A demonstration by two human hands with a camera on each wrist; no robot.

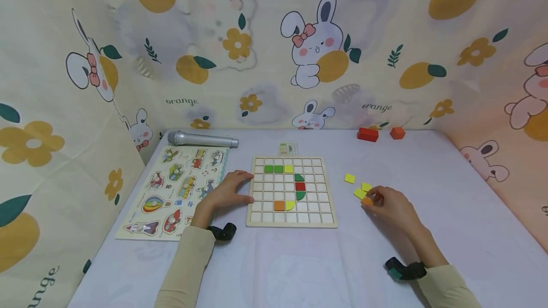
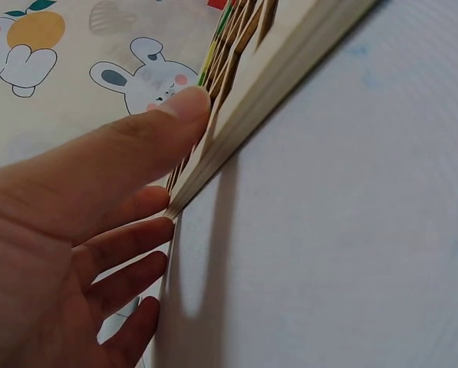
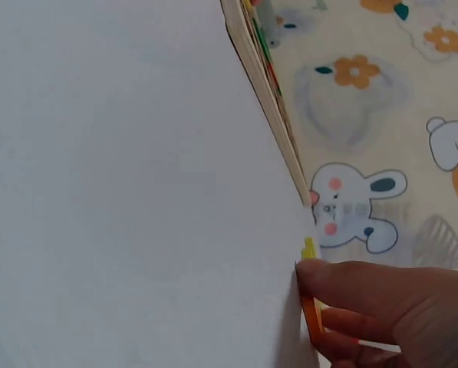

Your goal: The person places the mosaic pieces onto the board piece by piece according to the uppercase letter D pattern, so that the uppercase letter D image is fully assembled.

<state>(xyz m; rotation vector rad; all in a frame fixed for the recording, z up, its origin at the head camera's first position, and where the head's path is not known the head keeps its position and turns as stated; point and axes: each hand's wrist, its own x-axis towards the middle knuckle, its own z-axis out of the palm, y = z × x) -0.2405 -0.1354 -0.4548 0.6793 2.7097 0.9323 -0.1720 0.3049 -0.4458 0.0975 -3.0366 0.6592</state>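
A wooden grid board (image 1: 292, 225) lies in the middle of the table, with green, yellow, red and orange tiles in some squares. My left hand (image 1: 224, 191) is at its left side; in the left wrist view the thumb (image 2: 156, 126) and extended fingertips touch the board's edge. To the right of the board, my right hand (image 1: 391, 206) pinches an orange tile (image 3: 311, 318) between thumb and fingers, low over the table. Just beyond these fingers lie a few loose yellow tiles (image 1: 349, 178).
On the left lies a picture puzzle board (image 1: 145, 203) with vehicle pieces, a silver microphone (image 1: 201, 139) along its far edge. Behind the grid board is a small pattern card (image 1: 288, 149). A red block (image 1: 367, 134) and an orange-red block (image 1: 397, 133) stand at the back right.
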